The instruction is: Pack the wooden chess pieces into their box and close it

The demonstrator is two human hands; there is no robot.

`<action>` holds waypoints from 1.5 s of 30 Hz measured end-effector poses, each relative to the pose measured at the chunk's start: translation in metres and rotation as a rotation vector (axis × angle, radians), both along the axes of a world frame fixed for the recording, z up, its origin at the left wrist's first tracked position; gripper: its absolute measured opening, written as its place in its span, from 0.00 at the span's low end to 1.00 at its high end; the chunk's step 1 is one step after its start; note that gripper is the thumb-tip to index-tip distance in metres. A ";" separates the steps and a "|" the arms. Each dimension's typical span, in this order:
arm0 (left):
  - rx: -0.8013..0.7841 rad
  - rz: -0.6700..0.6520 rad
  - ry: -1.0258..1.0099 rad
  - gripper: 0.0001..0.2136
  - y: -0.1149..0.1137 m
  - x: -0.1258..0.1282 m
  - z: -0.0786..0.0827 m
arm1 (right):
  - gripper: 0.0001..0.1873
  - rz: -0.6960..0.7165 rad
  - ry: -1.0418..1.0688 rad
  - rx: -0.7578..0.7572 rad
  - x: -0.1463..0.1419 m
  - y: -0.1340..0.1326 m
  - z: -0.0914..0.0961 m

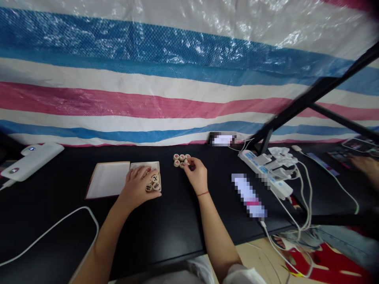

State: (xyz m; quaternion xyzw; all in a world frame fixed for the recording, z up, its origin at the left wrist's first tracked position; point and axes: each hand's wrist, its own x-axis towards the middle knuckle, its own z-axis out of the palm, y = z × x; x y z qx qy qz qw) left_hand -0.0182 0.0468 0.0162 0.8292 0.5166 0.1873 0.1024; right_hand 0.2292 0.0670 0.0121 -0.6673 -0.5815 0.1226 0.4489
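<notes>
the right hand (196,175) is narrowed, its thumb and fingertips (191,163) closed on a round wooden xiangqi piece (187,161) at the edge of a small group of xiangqi pieces (180,159). these lie flat, touching one another, on the black worktop (166,232). a red thread bracelet (203,193) circles the right wrist.

the left hand (137,187) lies with its fingers spread over a shallow white-lined tray (137,165), right beside more pieces (154,182) bunched inside it. i can't tell whether it is holding one. just left of the tray sits a matching white-lined lid (108,179).

farther left are a white power bank (32,159) with a small blue light and a white cable (56,232) curving across the worktop. to the right lie a long object (248,196), blurred out, and a white power strip (263,173) crowded with plugs, its white cords (304,197) trailing over the front edge. a blurred phone (223,139) leans at the back against a blue, white and pink striped tarp (148,102). black metal bars (314,94) cross the upper right, and another person's hand (365,167) rests at the far right.
</notes>
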 end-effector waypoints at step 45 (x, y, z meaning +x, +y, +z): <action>-0.030 0.338 0.067 0.12 0.017 -0.008 0.004 | 0.15 0.467 -0.107 -0.133 -0.071 -0.019 -0.010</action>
